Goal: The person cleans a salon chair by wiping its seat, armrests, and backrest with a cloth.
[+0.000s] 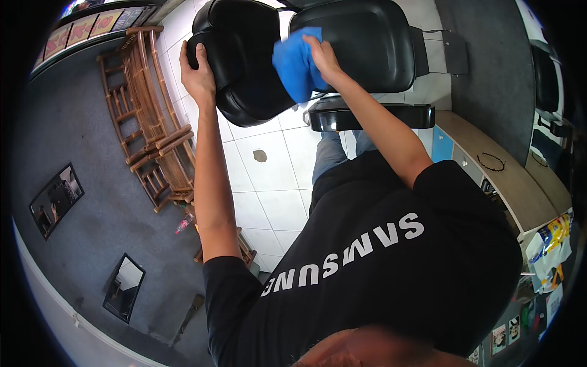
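A black padded salon chair [361, 46] stands in front of me, with its backrest [260, 61] toward the left. My left hand [200, 78] grips the outer edge of the headrest [223, 58], thumb on the near face and fingers round the side. A blue cloth [296, 64] is bunched in my right hand [324, 60], whose fingers are closed on its upper right part. The cloth is slightly blurred and lies over the gap between backrest and seat. Below it is the glossy black armrest [373, 116], with my right forearm crossing over it.
On the left a bamboo bench [150, 110] stands along a grey wall with mirrors [124, 287]. A pink-labelled bottle [184, 223] is near it. To the right is a wooden counter [510, 177] with a black headband [491, 161]. White floor tiles [269, 211] lie beneath.
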Demonstrator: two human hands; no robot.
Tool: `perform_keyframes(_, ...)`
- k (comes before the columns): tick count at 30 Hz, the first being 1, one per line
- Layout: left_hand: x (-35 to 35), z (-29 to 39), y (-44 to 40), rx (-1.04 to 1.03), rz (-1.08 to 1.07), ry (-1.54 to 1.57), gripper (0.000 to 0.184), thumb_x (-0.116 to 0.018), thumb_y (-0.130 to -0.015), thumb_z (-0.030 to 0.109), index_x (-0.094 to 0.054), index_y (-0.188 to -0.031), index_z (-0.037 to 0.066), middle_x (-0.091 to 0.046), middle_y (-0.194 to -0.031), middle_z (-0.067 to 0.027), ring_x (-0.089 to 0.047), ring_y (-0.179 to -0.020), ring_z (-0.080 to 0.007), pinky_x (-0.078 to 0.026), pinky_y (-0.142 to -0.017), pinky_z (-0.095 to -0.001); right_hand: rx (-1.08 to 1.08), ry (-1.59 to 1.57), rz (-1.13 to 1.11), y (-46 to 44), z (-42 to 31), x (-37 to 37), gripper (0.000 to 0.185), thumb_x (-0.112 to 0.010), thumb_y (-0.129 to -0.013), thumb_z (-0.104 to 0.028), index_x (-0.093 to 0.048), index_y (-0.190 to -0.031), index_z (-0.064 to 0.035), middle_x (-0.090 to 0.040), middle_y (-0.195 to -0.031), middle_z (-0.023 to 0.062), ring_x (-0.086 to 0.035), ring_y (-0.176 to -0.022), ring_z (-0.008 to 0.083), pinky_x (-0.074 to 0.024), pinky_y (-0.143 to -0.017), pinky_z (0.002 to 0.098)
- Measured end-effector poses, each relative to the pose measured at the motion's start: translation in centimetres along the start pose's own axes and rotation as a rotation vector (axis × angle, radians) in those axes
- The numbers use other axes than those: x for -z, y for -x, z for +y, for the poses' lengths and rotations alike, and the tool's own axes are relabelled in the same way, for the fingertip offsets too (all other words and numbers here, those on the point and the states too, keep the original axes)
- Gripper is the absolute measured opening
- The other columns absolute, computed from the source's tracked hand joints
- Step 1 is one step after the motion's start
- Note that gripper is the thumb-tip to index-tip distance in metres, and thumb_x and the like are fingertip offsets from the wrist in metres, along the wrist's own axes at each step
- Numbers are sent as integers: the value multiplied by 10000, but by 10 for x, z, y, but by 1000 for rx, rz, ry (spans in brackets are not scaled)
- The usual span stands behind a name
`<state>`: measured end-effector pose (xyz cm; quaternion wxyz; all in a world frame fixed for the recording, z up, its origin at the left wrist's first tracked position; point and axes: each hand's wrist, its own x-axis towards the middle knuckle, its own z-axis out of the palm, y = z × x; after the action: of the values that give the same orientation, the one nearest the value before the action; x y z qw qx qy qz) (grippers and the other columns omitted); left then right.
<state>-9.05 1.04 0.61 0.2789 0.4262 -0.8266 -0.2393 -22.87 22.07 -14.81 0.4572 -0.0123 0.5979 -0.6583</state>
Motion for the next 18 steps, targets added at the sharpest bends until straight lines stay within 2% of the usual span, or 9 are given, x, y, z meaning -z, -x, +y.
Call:
perform_keyframes(3,0,1,0,-2,1,-6,593,-650,-994,431,-580,-1421,26,-633,-1378,-203,-597,-1285,-319,-415,-1116,-379,93,237,-14,-21,-8,-40,620,-511,-993,-603,-670,-954,-5,-675,-771,62,-648,-791,199,-509,-785,417)
perform_keyframes(4,0,2,0,-3,2,-8,593,-650,-994,431,-580,-1421,27,-632,-1379,-203,-596,-1286,-320,-415,-1117,-380,240,282,43,-19,1,-67,638,-477,-996,-653,-644,-920,-42,-651,-760,82,-634,-786,252,-497,-784,438)
perform_keyframes(5,-1,0,0,-8,1,-9,590,-649,-991,435,-580,-1422,37,-636,-1374,-203,-603,-1277,-326,-423,-1110,-385,217,311,-130,-7,-3,-79,681,-509,-1002,-584,-571,-1330,9,-639,-1247,316,-585,-1250,451,-457,-1051,461)
perform_keyframes(7,-1,-6,-2,-21,3,-15,586,-646,-987,442,-581,-1424,57,-644,-1364,-202,-616,-1259,-339,-440,-1097,-397,728,276,-194,14,33,-102,625,-526,-1033,-458,-469,-1460,-5,-471,-1484,315,-428,-1414,449,-375,-1157,439)
perform_keyframes(9,1,-3,0,-21,7,-13,588,-646,-986,444,-581,-1424,56,-646,-1362,-203,-617,-1258,-340,-441,-1096,-399,845,553,-112,30,82,-94,606,-534,-1045,-348,-378,-1536,-29,-339,-1595,273,-311,-1489,433,-309,-1209,432)
perform_keyframes(11,-1,1,-1,-18,10,-11,589,-645,-986,445,-581,-1424,55,-646,-1361,-204,-616,-1260,-341,-442,-1096,-400,350,289,90,49,132,-90,659,-486,-1051,-430,-364,-1537,-2,-421,-1524,316,-405,-1432,448,-361,-1174,449)
perform_keyframes(14,1,1,-1,-8,12,-33,590,-643,-987,446,-580,-1426,57,-645,-1363,-205,-616,-1260,-345,-444,-1093,-402,-319,398,-5,41,161,-47,751,-395,-1040,-564,-495,-1393,92,-537,-1371,376,-542,-1291,479,-433,-1089,498)
perform_keyframes(16,1,2,-1,9,8,-29,590,-643,-987,447,-580,-1428,60,-646,-1361,-204,-618,-1257,-346,-445,-1092,-403,-384,492,-17,41,142,-46,772,-391,-1033,-585,-585,-1251,130,-578,-1302,394,-576,-1240,487,-453,-1044,527)
perform_keyframes(18,1,3,-1,15,9,-32,586,-639,-989,444,-577,-1432,66,-654,-1350,-201,-627,-1243,-348,-451,-1086,-402,-148,431,49,42,120,-84,764,-424,-1026,-578,-551,-1305,122,-554,-1338,390,-542,-1285,482,-438,-1067,510)
